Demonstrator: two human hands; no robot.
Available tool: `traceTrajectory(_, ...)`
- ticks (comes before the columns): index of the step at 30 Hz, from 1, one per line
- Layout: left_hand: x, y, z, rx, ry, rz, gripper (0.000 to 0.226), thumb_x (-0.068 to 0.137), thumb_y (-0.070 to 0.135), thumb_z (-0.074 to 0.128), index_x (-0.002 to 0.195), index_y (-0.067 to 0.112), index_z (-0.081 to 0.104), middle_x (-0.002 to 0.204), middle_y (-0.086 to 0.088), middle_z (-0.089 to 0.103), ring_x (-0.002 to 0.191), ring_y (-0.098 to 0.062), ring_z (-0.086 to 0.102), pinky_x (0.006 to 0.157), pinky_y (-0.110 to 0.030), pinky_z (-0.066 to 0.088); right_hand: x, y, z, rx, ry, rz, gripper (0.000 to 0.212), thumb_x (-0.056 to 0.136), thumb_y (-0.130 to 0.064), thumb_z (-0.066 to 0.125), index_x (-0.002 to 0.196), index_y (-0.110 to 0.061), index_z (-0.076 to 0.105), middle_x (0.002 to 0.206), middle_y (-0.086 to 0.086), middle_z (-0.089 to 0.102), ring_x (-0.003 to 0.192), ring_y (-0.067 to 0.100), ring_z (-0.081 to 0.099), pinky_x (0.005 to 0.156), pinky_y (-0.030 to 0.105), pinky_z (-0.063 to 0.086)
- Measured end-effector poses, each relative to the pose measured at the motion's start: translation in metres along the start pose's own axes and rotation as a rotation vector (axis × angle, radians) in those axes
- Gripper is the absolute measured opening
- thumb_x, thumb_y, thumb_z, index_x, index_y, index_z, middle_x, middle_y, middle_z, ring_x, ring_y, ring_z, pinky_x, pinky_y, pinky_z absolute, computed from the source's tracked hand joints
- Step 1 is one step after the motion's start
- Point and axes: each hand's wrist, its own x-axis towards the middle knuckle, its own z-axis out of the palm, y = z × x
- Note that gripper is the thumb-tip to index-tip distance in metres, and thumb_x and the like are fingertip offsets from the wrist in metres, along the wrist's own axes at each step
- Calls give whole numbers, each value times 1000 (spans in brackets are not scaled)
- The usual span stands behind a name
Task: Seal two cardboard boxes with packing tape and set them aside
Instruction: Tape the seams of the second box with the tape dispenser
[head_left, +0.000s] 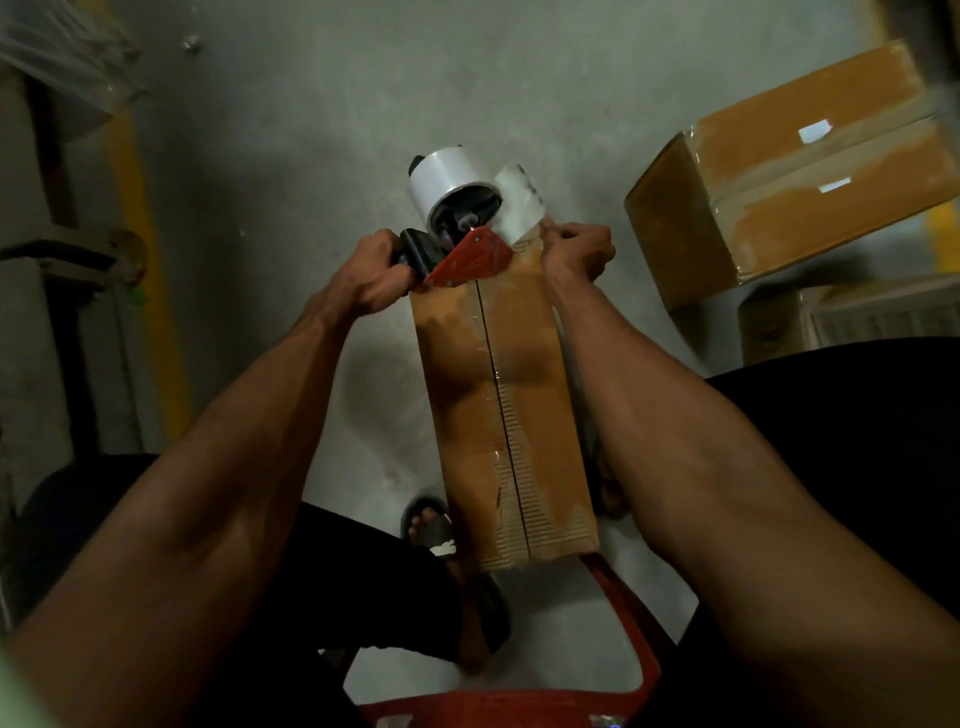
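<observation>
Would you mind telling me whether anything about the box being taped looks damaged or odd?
Yes: the box has its outer paper torn away along the centre seam and near end, baring the corrugated ribs. The seam itself is still an open dark line. The other box shows similar pale scuffing.

head view looks steeply down from close above the hands (478, 260) toward the floor (311, 104)

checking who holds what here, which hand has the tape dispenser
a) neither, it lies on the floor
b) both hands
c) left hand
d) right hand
c: the left hand grips the black handle of the tape dispenser at the far end of the box, while the right hand pinches the loose tape end there.
</observation>
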Motion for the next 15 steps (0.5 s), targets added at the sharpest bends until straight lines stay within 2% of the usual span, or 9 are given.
traceTrajectory(3,9,2,-2,17,-17,-8,28,76,21,55,88,0,69,74,-14,67,62,-20,58,59,-37,52,6,1,6,3,15,46,26,88,-19,79,69,-10,63,70,-2,61,70,10,60,68,21,46)
traceTrajectory(7,18,-1,-2,71,-53,-36,45,68,33,54,98,1,66,80,-6,64,76,-25,63,65,-35,52,14,8,11,-9,4,70,36,87,-10,78,59,-10,56,55,-10,45,67,11,58,68,23,47)
traceTrajectory(9,20,-2,-1,88,-61,-28,44,68,35,54,95,2,66,82,-6,65,79,-28,65,69,-39,56,15,11,13,-18,-5,67,33,87,-11,78,61,-9,58,55,-11,45,68,11,59,68,23,47)
traceTrajectory(12,23,-4,0,134,-51,6,37,73,36,57,90,5,69,86,-12,71,83,-34,69,75,-50,61,18,17,16,-31,-3,44,37,89,-4,73,60,-11,50,53,-13,35,66,8,50,63,26,41)
traceTrajectory(15,27,-6,-1,169,-79,10,43,71,46,56,92,10,69,91,-12,72,88,-32,69,80,-56,60,24,19,18,-29,17,54,34,91,0,67,64,-11,50,54,-13,32,60,5,43,61,27,37)
